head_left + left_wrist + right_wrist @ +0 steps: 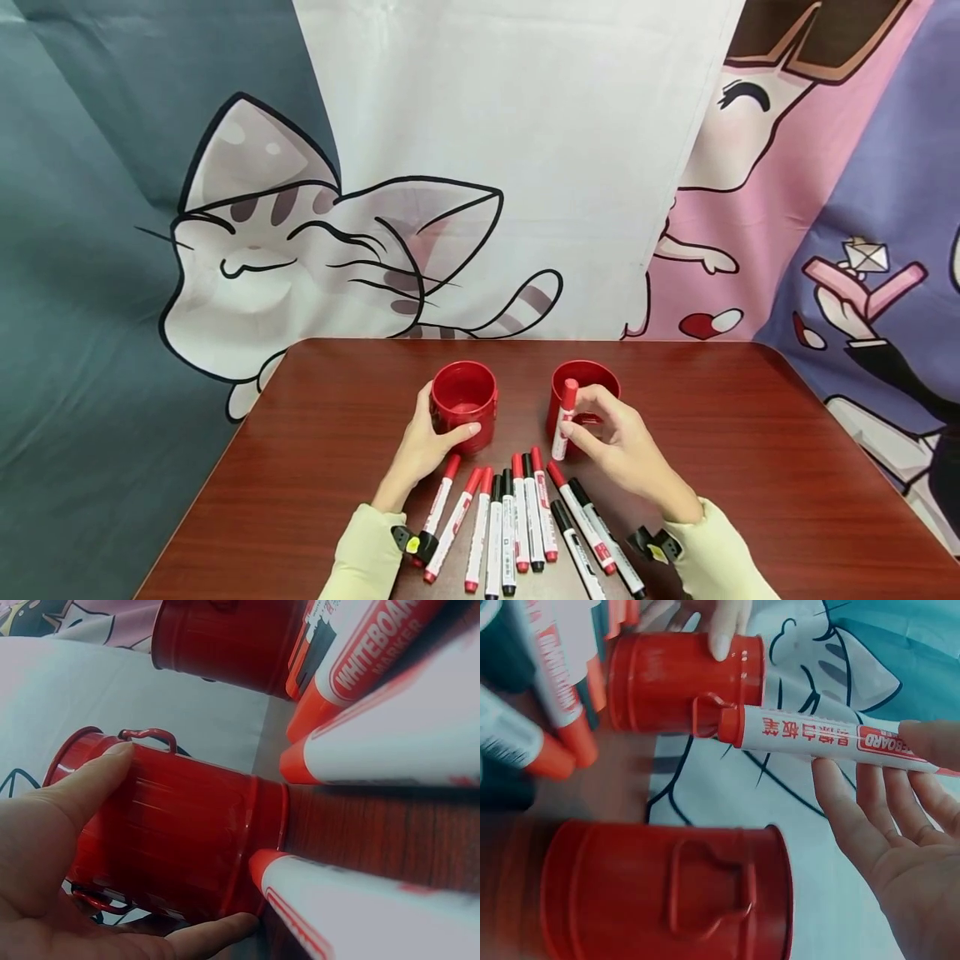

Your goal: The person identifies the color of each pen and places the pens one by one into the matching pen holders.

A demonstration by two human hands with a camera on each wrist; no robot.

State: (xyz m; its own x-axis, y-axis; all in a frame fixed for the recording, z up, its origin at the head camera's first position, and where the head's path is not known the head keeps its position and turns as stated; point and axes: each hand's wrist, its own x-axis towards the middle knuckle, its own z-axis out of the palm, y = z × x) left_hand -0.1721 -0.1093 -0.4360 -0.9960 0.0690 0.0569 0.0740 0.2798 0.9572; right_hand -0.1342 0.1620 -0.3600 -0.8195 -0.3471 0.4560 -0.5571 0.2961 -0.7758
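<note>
- Head view: the right hand (pixel 626 450) pinches a red-capped marker (pixel 564 417) between thumb and fingers, just in front of the near left side of the right cup (pixel 596 372).
- There the marker's long axis runs up the view with its cap uppermost; whether it stands upright or slopes to the far side I cannot tell. The right cup's mouth lies to the right and far of it, and the right hand is the nearer one.
- The left hand (pixel 423 450) grips the left cup (pixel 487 425), thumb across the near wall, other fingers round the left side.
- Loose markers (pixel 520 512), red- and black-capped, lie side by side on the bench (pixel 337 467), near of both cups, caps mostly pointing far.
- Left wrist view: the left thumb lies along the cup wall beside a small handle, another finger stretching toward the base. The fingers are spread wide round the cup; red caps sit close by its base.
- Right wrist view: thumb and fingers meet on opposite sides of the marker, closed to its thickness. Its capped end juts past the fingertips, outside both cups.
</note>
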